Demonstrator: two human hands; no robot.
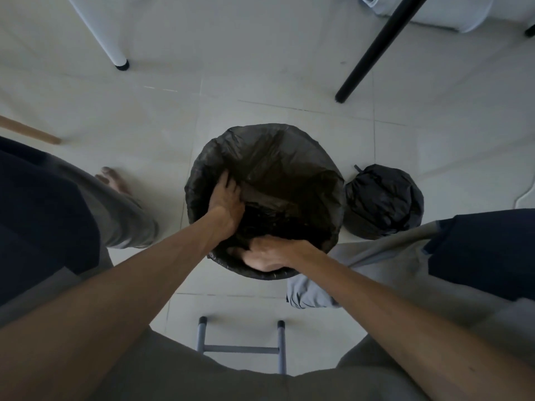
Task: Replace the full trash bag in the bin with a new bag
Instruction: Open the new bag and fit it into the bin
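The left hand [227, 202] presses with spread fingers on the new bag [278, 163] inside the bin [260, 273]; the right hand [267, 253] grips the bag's near rim. The tied full bag [383, 201] sits on the floor [144, 111] just right of the bin.

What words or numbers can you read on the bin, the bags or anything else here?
None: no words, numbers or labels show anywhere.
New bag in the bin: plain black plastic, no print.
Tied full bag on the floor: plain black, no print.
White container at the top edge: too cut off to show any label.
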